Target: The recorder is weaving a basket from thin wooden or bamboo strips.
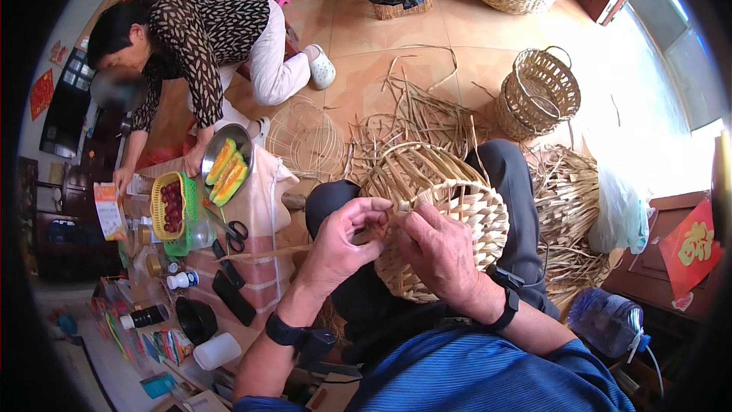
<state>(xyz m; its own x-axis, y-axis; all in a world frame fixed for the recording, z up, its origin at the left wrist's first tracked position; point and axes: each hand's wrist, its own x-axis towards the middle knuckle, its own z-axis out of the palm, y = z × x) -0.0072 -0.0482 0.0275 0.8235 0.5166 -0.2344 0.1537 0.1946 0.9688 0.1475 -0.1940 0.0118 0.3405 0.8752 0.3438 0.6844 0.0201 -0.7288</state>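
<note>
A pale, partly woven basket [476,236] rests tilted on my lap between my knees, its upright stakes bent over the far side. My left hand [354,233] is curled at the basket's left edge, fingers closed on a flat strip [271,252] that trails out leftward. My right hand [438,252] lies on the weave with thumb and fingers gripping at the band near the middle top of the basket; the exact piece under the fingertips is partly hidden.
At left, a co-worker [206,46] leans over a cluttered table [263,290] with melon [229,172], fruit basket [171,202] and scissors [236,236]. Ahead lie loose strips [412,107], a wire frame [301,133] and stacked baskets [537,95]. A water jug [606,320] is at lower right.
</note>
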